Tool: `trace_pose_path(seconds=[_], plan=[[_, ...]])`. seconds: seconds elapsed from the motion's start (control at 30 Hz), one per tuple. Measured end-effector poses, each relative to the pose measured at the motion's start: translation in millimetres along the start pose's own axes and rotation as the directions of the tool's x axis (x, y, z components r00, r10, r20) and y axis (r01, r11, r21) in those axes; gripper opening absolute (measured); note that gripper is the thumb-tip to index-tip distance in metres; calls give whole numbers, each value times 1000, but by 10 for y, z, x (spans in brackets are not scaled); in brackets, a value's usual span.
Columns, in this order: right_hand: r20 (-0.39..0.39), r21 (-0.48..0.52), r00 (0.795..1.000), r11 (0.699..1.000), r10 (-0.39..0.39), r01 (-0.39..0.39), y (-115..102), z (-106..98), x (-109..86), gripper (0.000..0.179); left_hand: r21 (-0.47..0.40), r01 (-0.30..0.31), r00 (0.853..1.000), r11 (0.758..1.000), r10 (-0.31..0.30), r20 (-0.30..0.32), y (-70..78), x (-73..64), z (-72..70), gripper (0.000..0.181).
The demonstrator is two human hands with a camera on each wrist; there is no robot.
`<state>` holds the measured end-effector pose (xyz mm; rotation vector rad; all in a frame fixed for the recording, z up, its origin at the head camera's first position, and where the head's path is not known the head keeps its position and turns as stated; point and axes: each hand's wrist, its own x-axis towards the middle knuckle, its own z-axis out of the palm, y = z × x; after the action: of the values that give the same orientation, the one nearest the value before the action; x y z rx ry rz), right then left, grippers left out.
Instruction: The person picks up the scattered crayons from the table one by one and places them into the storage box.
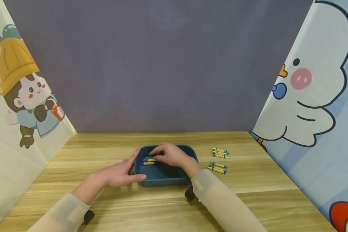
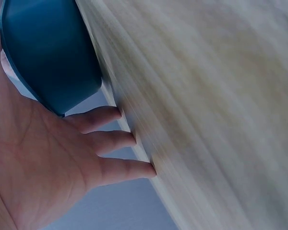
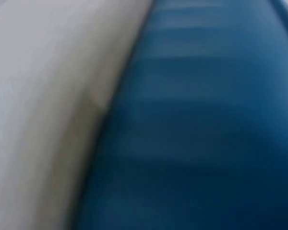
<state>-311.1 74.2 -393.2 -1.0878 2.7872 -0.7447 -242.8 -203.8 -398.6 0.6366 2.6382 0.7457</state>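
A dark blue plastic bin (image 1: pixel 168 183) stands on the table with two crayons in yellow-and-blue wrappers in its left part. My right hand (image 1: pixel 174 155) reaches in over the bin's far side, and its thumb and index finger pinch the right end of the upper crayon (image 1: pixel 149 159). The lower crayon (image 1: pixel 148 163) lies just in front of it on the bin floor. My left hand (image 1: pixel 119 175) rests against the bin's left end, thumb at the near corner. In the left wrist view, three straight fingers (image 2: pixel 127 168) touch the table beside the bin (image 2: pixel 53 52).
Right of the bin, several crayons (image 1: pixel 220 155) lie side by side, and more crayons (image 1: pixel 218 169) lie nearer me on the wood-grain table (image 1: pixel 249 193). A grey panel (image 1: pixel 162 71) rises behind the table. Printed cartoon panels (image 1: pixel 310 122) flank both sides.
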Motion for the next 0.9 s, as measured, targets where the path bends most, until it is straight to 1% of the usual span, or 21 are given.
trace_pose_path(seconds=[0.1, 0.23, 0.3, 0.43, 0.6, 0.77, 0.9], plan=[[-22, 45, 1000, 999, -3, 4, 7, -122, -94, 28, 5, 4, 1000, 1000, -4, -6, 3, -1, 10, 116], [-84, 113, 996, 994, -3, 12, 75, -305, -252, 29, -2, 15, 1000, 1000, -15, -11, 9, -1, 18, 116], [-112, 152, 994, 988, 13, 4, 129, -397, -353, 29, -3, 18, 1000, 1000, -18, -13, 8, -2, 20, 117], [-177, 177, 983, 984, 49, -17, 267, -574, -570, 29, 12, 23, 1000, 1000, -23, -15, 2, 0, 27, 117], [-246, 196, 963, 979, 108, -60, 495, -783, -854, 28, 31, 23, 1000, 999, -23, -14, 5, 4, 31, 116], [-256, 220, 953, 969, 165, -108, 808, -895, -1133, 27, 36, 16, 1000, 999, -15, -13, 19, 0, 26, 117], [-223, 201, 955, 968, 196, -152, 1081, -918, -1366, 28, 46, 19, 1000, 999, -19, -15, 11, 1, 28, 117]])
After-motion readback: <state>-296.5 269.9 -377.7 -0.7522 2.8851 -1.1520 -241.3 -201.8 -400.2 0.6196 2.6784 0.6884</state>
